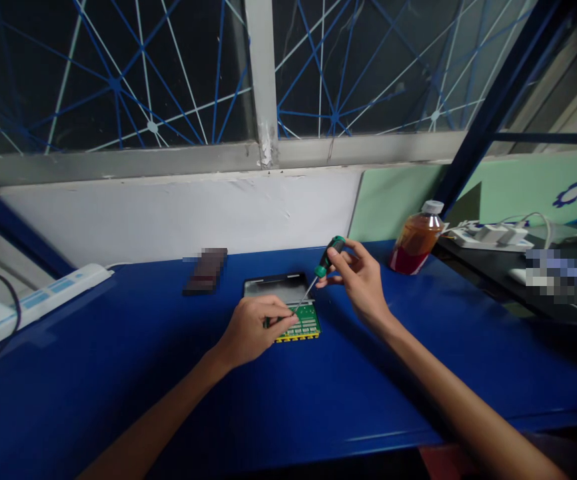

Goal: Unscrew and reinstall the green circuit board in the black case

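The step in hand looks like driver work on the board (pixel 310 320), which lies on the blue table (pixel 193 400) against the near side of the black case (pixel 273 287). The right hand (pixel 361 280) grips the screwdriver (pixel 330 256) by its handle, shaft slanting down to the board. The left hand's (pixel 256 327) fingers gather at the tip — whether they pinch shaft, board or some small part, I cannot tell. The next move seems to call for a seated tip and a steady board.

A head-worn camera looks forward and down, apparently near the table (pixel 328 407).
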Action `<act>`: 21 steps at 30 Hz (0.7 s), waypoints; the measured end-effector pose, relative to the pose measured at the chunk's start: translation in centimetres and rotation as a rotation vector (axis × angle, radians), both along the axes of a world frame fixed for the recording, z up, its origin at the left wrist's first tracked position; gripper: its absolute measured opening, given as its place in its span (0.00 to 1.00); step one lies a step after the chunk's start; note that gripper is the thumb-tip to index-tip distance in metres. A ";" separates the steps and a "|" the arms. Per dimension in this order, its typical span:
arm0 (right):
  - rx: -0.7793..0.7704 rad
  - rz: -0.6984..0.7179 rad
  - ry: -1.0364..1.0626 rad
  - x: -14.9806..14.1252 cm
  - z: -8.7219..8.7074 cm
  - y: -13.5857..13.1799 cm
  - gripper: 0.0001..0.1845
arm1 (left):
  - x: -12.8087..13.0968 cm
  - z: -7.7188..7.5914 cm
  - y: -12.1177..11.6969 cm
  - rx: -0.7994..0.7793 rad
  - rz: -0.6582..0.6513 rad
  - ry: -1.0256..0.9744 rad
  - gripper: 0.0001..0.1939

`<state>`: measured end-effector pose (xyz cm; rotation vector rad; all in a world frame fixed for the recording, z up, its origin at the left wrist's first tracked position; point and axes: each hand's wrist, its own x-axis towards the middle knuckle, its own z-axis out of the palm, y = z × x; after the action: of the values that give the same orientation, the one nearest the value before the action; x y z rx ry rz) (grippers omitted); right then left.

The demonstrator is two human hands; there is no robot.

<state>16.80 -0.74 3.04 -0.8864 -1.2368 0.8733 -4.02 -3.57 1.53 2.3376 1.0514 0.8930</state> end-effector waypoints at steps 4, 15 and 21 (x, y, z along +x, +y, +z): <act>0.020 -0.018 -0.033 0.0 0.0 -0.1 0.19 | -0.1 -0.2 0.0 -0.001 0.006 0.006 0.14; 0.095 -0.046 -0.084 -0.3 0.8 -1.2 0.23 | -0.2 -0.3 0.1 0.038 0.022 0.031 0.16; 0.067 -0.020 -0.100 -0.3 0.6 -1.3 0.25 | -0.3 -0.4 0.2 0.040 0.022 0.037 0.15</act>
<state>16.51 -2.09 3.69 -0.8954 -1.3338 0.7753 -4.29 -3.41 1.09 2.3884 1.0852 0.8891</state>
